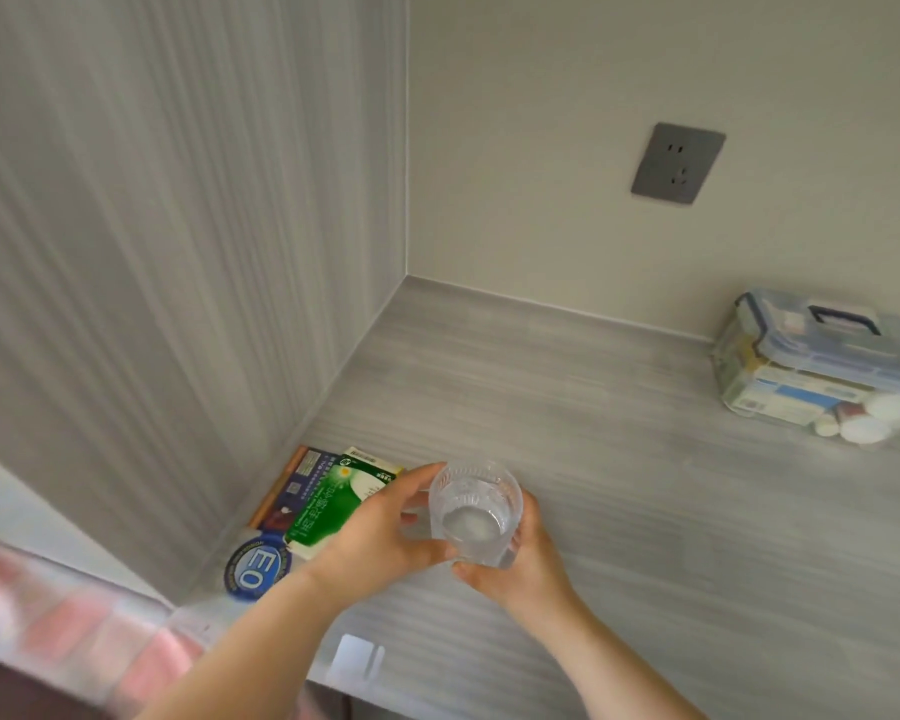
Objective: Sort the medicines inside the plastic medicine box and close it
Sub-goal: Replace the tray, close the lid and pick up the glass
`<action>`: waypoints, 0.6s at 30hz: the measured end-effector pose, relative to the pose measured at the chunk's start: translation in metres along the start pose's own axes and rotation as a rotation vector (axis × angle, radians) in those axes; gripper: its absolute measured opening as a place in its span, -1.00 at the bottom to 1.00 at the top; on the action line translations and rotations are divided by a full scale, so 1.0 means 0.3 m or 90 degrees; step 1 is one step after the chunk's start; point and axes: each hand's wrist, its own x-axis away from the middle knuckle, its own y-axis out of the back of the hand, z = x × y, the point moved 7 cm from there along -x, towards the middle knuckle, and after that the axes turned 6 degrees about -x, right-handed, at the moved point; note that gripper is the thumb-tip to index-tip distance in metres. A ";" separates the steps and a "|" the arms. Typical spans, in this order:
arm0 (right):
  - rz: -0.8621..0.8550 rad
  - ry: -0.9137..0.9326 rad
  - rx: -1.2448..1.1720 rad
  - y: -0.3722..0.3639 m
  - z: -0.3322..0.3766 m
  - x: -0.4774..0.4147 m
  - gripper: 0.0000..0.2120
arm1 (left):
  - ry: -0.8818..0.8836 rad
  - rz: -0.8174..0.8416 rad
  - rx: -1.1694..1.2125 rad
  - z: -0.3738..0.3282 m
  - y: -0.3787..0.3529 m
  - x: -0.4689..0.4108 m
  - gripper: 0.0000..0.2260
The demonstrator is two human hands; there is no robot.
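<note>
Sorting seems unfinished: left hand (380, 532) and right hand (518, 566) grip a glass (476, 517); packets (328, 501) lie just left of it, unboxed; box (822, 366), lid on, stands well right of the glass.

Left hand (380, 537) and right hand (515, 569) are bare, on bare forearms (240, 652).

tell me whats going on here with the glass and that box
A person grips a clear glass with both hands, the left hand on one side and the right hand under the other, low over the grey counter. The plastic medicine box sits apart at the far right by the wall, lid on, untouched. A green pack and a dark blue pack lie outside it in the left corner.
</note>
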 end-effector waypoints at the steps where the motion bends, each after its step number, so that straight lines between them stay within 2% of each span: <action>1: -0.001 -0.003 -0.003 0.002 -0.011 0.000 -0.35 | 0.003 0.005 0.002 -0.002 -0.003 0.002 -0.43; 12: -0.003 -0.005 -0.022 0.010 -0.082 -0.013 -0.35 | 0.021 0.018 -0.026 0.026 -0.031 -0.007 -0.39; 18: 0.018 -0.025 0.002 0.010 -0.090 -0.017 -0.28 | 0.013 -0.004 -0.025 0.066 -0.042 -0.010 -0.46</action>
